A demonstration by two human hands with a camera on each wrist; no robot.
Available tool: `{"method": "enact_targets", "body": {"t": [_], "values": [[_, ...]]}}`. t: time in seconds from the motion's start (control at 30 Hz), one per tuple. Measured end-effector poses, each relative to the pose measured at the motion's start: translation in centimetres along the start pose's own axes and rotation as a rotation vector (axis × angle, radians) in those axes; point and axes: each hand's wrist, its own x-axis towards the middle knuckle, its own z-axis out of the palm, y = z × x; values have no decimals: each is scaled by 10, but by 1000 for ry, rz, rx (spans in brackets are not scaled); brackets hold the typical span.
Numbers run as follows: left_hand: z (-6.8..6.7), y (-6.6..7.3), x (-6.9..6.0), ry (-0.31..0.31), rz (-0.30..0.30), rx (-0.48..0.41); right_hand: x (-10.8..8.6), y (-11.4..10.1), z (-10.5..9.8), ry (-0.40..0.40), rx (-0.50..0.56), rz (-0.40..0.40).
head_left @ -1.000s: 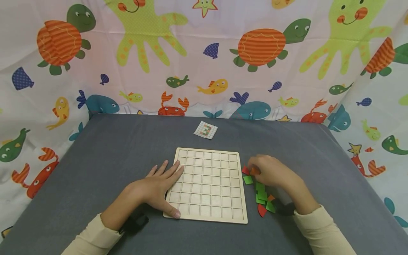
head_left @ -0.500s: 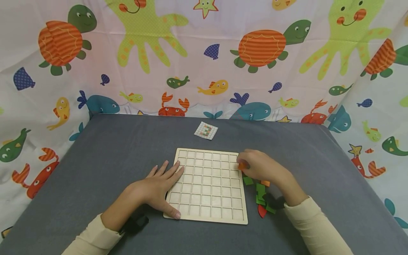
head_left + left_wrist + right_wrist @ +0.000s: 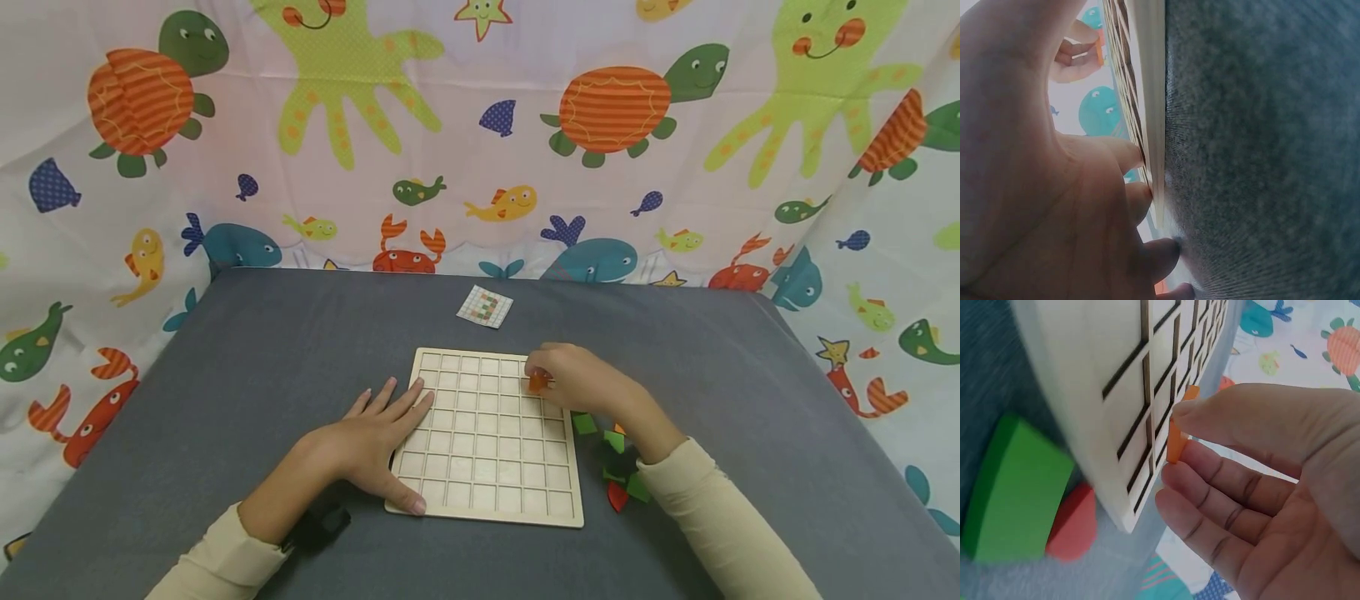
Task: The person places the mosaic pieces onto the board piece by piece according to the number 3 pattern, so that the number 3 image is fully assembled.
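Observation:
A square wooden grid board [image 3: 480, 433] lies on the grey cloth. My left hand [image 3: 375, 442] rests on its left edge, fingers spread, with the thumb at the near left corner. Over the board's far right part, my right hand [image 3: 581, 379] pinches a small orange tile [image 3: 1179, 434] between thumb and fingers. In the right wrist view the tile is held on edge, close to the grid; whether it touches the board I cannot tell. Beside the board's right edge lie several green tiles [image 3: 583, 423] and a red tile [image 3: 617, 497]. The right forearm partly covers another orange tile [image 3: 619, 429].
Beyond the board lies a small paper card [image 3: 484, 307] printed with a coloured grid pattern. A curtain [image 3: 465, 167] with sea animals hangs along the back and sides of the grey table [image 3: 315, 333].
My right hand has moved left from the loose tiles to over the board, carrying an orange tile. The left hand has stayed in place.

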Motion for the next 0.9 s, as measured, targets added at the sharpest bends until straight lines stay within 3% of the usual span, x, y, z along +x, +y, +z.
{"method": "enact_targets", "body": {"t": [0.9], "values": [[0,2,1,11,-14,13,58,-31,17,1,0,-183]]}}
